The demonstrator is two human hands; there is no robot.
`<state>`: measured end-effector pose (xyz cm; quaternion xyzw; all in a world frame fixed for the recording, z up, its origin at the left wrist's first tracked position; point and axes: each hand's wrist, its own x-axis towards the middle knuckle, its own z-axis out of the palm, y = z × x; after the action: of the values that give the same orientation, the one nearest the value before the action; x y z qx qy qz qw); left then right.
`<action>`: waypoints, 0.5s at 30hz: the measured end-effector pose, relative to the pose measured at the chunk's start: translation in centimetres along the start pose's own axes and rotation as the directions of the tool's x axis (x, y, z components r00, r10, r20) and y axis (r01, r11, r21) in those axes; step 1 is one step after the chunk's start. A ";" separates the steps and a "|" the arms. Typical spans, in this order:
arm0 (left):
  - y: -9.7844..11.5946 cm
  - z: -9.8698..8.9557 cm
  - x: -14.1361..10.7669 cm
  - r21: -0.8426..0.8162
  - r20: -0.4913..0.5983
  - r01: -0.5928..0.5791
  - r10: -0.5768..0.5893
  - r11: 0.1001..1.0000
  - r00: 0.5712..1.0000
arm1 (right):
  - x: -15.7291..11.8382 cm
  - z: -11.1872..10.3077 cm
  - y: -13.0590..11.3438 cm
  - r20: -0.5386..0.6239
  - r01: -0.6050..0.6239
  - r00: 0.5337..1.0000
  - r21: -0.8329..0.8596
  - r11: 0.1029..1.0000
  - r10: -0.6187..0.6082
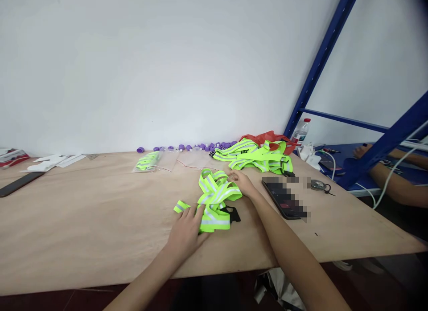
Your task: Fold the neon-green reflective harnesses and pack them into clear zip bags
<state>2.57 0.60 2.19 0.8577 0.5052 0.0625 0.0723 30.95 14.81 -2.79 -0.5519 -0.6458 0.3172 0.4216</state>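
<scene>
In front of me on the wooden table lies a loosely looped bundle of neon-yellow reflective strap (214, 193) with silver stripes. A black plastic buckle (231, 214) shows at its right side. My left hand (187, 228) grips the near left part of the bundle, fingers over the webbing and thumb low at its edge. At the far right of the same bundle, my right hand (242, 182) has its fingers curled in on a strap loop; the fingertips are partly hidden. Behind it sits a larger heap of similar straps (257, 157) with black buckles.
A bagged strap (147, 161), clear plastic bags (197, 159) and several purple caps (207, 147) lie along the wall. To the right are a phone (284, 198), a round metal gauge (318, 185), a red bag (267, 136) and a bottle (301, 132). Another person's arm (388, 182) rests beyond the blue frame (321, 61).
</scene>
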 end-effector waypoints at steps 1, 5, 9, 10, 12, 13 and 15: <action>0.0 -0.2 0.3 0.015 -0.007 0.001 -0.001 1.000 1.000 | 0.0 0.0 0.0 -0.004 -0.001 1.000 0.000 1.000 0.001; -0.9 -1.4 1.3 -0.026 -0.016 0.006 -0.006 1.000 1.000 | -0.2 0.3 -0.5 -0.044 0.010 0.999 0.001 1.000 -0.010; -2.9 -2.6 2.5 -0.360 -0.043 0.043 -0.063 0.932 0.997 | -0.5 0.7 -1.5 -0.105 0.042 0.994 -0.001 0.999 -0.041; -3.5 -2.8 2.9 -0.474 -0.049 0.047 -0.080 0.879 0.996 | -0.6 0.7 -1.7 -0.121 0.049 0.992 -0.005 0.999 -0.049; -4.5 -3.2 4.0 -0.704 -0.042 0.063 -0.130 0.707 0.991 | -0.8 0.7 -2.1 -0.166 0.057 0.984 -0.023 0.998 -0.060; -4.9 -3.4 4.5 -0.807 -0.021 0.081 -0.166 0.584 0.986 | -0.9 0.7 -2.3 -0.201 0.056 0.978 -0.038 0.998 -0.062; -5.6 -3.5 5.5 -0.952 0.038 0.110 -0.245 0.286 0.969 | -1.1 0.5 -2.9 -0.292 0.048 0.954 -0.077 0.996 -0.069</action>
<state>-0.21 8.35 4.76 0.5842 0.4665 0.3878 0.5392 29.26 13.24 -0.68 -0.5880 -0.6023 0.1962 0.5029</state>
